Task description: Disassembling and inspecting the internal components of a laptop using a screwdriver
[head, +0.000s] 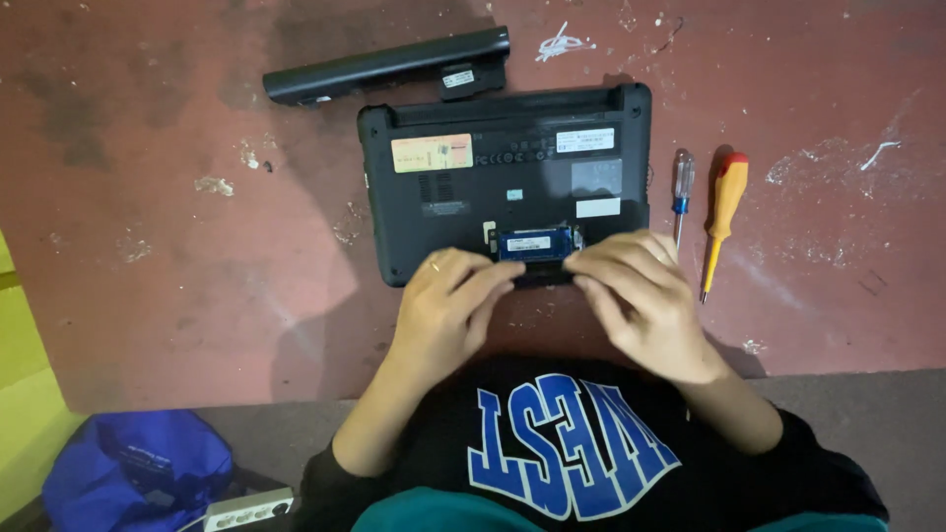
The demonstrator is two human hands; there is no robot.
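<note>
A small black laptop (473, 197) lies upside down on the reddish floor, its battery bay at the far edge empty. At its near edge a blue memory module (533, 243) sits in an open slot. My left hand (448, 310), with a ring on one finger, and my right hand (641, 296) meet at that slot. The fingertips of both hands pinch a thin black piece just below the module. What that piece is I cannot tell.
A long black battery (384, 67) lies beyond the laptop. Right of the laptop rest a small blue-handled screwdriver (682, 192) and a larger orange-handled one (724, 217). A blue bag (138, 473) and a white power strip (246, 508) sit at the lower left.
</note>
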